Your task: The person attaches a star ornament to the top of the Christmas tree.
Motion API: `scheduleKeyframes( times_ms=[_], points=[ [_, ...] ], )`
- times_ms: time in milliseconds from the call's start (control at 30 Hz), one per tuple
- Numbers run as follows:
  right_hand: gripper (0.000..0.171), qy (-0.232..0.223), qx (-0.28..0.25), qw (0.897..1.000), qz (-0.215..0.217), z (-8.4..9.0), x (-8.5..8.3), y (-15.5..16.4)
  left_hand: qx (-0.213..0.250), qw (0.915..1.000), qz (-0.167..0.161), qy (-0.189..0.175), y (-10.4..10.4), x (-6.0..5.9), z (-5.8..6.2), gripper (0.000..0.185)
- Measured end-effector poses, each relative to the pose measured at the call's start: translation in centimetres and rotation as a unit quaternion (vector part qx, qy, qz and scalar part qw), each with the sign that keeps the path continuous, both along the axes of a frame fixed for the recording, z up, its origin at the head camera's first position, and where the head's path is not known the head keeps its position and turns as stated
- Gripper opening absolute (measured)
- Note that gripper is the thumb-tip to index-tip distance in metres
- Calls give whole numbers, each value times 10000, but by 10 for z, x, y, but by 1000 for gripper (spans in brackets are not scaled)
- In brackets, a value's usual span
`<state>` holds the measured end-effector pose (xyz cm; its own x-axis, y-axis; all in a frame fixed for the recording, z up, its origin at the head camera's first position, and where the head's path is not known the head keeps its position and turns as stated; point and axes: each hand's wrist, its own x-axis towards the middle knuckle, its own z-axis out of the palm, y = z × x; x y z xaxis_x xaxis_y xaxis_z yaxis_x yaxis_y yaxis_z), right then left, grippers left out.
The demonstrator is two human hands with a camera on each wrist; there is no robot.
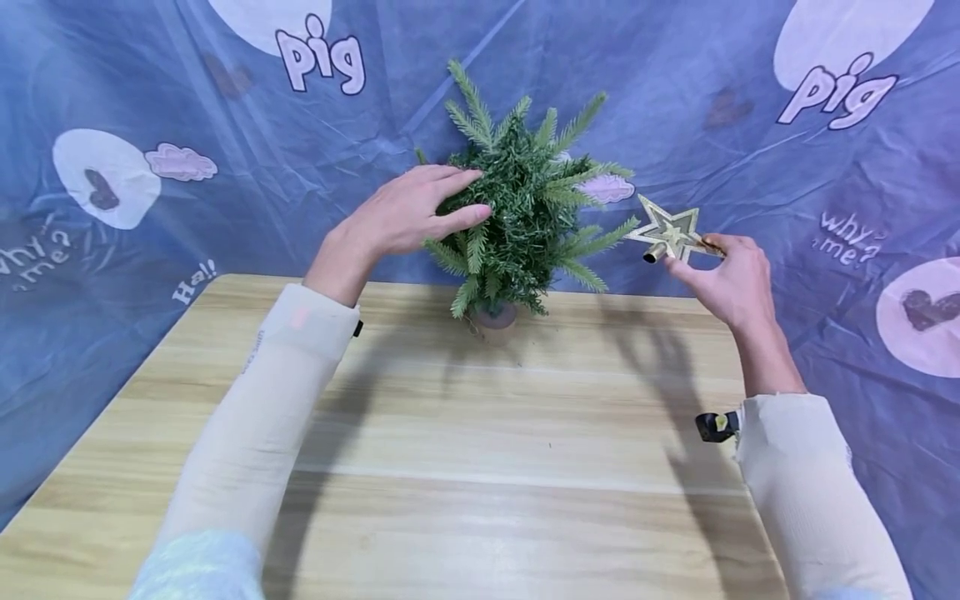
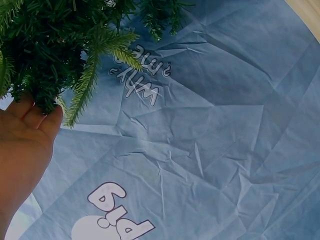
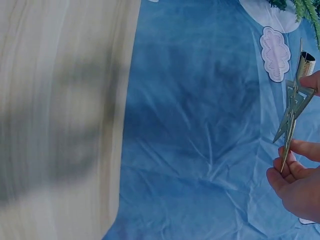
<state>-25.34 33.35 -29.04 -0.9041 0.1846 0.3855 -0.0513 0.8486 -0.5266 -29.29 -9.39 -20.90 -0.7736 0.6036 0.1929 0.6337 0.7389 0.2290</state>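
Note:
A small green artificial fir tree (image 1: 525, 217) stands in a little pot (image 1: 495, 321) at the far edge of the wooden table (image 1: 480, 467). My left hand (image 1: 408, 218) lies against the tree's left side, its straight fingers pushed into the branches (image 2: 60, 55). My right hand (image 1: 731, 279) is to the right of the tree and pinches a gold star topper (image 1: 670, 232) by its edge, the star's tube end pointing toward the tree. In the right wrist view the star (image 3: 294, 105) shows edge-on between my fingertips (image 3: 287, 167).
A blue printed cloth (image 1: 225, 167) with "pig" lettering hangs behind and beside the table. White sleeves cover both forearms. A black clip (image 1: 716, 427) sits at my right wrist.

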Motion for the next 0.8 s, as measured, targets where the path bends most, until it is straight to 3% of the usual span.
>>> scheduleKeyframes(
  times_ms=[433, 800],
  points=[
    [75, 45, 72, 10000, -25, 28, -6, -5, -67, 10000, -4, -38, -1, 2, 1, 80],
    [75, 89, 99, 9999, 34, 42, -9, -11, -91, 10000, -30, -10, -1, 1, 0, 79]
  ],
)
